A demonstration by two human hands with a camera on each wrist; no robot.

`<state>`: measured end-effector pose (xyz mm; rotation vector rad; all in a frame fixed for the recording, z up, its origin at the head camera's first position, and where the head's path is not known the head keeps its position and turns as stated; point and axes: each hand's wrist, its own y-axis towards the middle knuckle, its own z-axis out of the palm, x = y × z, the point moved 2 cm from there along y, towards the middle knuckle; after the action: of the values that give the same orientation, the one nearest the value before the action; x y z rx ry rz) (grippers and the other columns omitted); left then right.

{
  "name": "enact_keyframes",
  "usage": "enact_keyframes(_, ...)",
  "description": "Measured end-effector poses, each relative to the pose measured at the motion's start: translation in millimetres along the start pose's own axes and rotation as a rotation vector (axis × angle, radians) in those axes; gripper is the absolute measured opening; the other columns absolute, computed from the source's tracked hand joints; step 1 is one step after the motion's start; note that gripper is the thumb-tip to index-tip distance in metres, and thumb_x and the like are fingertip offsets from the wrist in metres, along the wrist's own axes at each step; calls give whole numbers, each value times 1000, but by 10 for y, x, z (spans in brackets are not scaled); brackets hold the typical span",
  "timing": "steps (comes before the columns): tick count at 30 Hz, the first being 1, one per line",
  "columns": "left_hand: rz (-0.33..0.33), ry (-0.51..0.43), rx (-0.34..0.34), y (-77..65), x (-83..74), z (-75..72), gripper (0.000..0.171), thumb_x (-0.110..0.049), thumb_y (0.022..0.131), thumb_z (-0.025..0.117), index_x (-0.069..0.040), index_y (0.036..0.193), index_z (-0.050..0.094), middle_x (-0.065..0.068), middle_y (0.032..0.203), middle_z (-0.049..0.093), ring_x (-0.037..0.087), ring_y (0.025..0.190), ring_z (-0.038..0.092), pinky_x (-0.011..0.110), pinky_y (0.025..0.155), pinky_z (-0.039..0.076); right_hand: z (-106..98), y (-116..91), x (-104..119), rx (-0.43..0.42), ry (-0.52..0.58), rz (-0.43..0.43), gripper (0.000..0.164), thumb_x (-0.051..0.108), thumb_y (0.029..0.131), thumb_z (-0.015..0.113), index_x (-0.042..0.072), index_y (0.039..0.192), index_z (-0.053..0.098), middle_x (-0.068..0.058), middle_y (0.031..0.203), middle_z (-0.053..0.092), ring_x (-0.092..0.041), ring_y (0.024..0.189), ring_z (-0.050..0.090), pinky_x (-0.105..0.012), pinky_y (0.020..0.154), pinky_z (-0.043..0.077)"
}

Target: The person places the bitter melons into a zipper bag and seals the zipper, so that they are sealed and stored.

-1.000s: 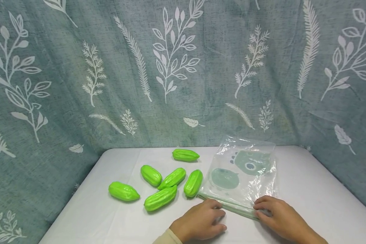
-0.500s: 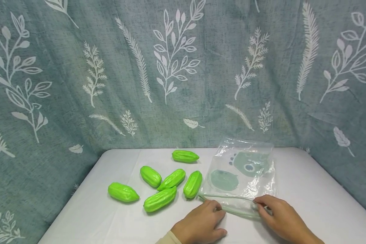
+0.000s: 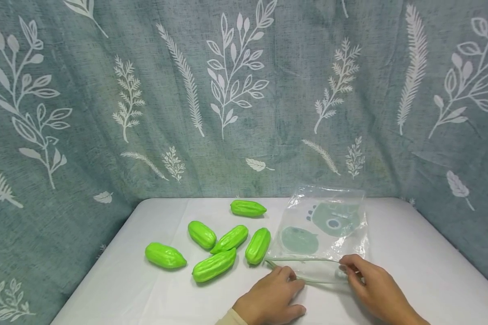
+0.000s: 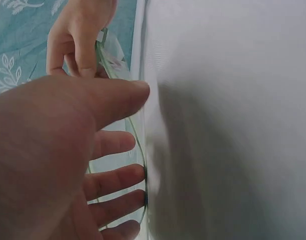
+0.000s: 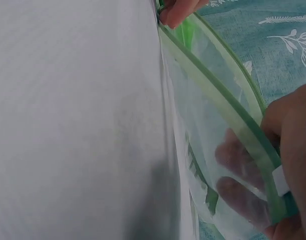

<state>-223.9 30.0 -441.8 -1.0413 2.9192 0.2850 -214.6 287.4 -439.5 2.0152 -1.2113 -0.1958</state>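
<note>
A clear plastic zip bag with green prints lies on the table, its pale green-rimmed mouth parted toward me. My right hand pinches the rim at the mouth's right end. In the right wrist view, some of its fingers show through the clear plastic near a white slider. My left hand rests at the mouth's left part. In the left wrist view, its extended fingers touch the near rim, with the thumb apart from it. Several bright green ridged gourd-like vegetables lie left of the bag.
The white-covered table ends at a blue-green curtain with white leaf prints, behind and along both sides. One green vegetable lies close beside the bag's left edge. Another vegetable sits near the back edge.
The bag's rim was flat and together; its far side has since risen away from the near side under my right hand, parting the mouth. My left hand has shifted slightly right.
</note>
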Motion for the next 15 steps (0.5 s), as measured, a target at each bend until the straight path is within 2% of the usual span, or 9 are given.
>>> enact_keyframes(6, -37, 34, -37, -15, -75, -8, 44, -49, 92, 66, -25, 129, 65, -4, 119, 55, 10, 112, 50, 23, 93, 44, 15, -13, -14, -36, 1, -59, 39, -11, 72, 73, 21, 93, 69, 14, 90, 69, 0, 78, 61, -9, 73, 44)
enact_keyframes(11, -61, 91, -46, 18, -110, 33, 49, -50, 92, 64, -27, 136, 62, -4, 118, 54, 11, 110, 48, 25, 94, 42, 6, -27, -19, 0, 13, -39, 38, -12, 75, 73, 19, 97, 74, 14, 98, 70, -4, 85, 66, -5, 78, 43)
enact_keyframes(13, -57, 111, -52, 32, -118, 52, 49, -50, 93, 64, -28, 137, 61, -3, 116, 53, 11, 107, 47, 26, 93, 42, -1, -28, -14, 19, 0, -23, 36, -8, 78, 75, 18, 102, 76, 14, 102, 71, -6, 87, 67, -8, 77, 46)
enact_keyframes(15, -49, 122, -58, 48, -126, 69, 47, -50, 93, 64, -30, 135, 62, -3, 114, 52, 11, 104, 46, 25, 92, 41, -16, -33, -7, 34, -20, -11, 36, -5, 79, 77, 16, 108, 76, 12, 104, 71, -10, 89, 69, -15, 76, 51)
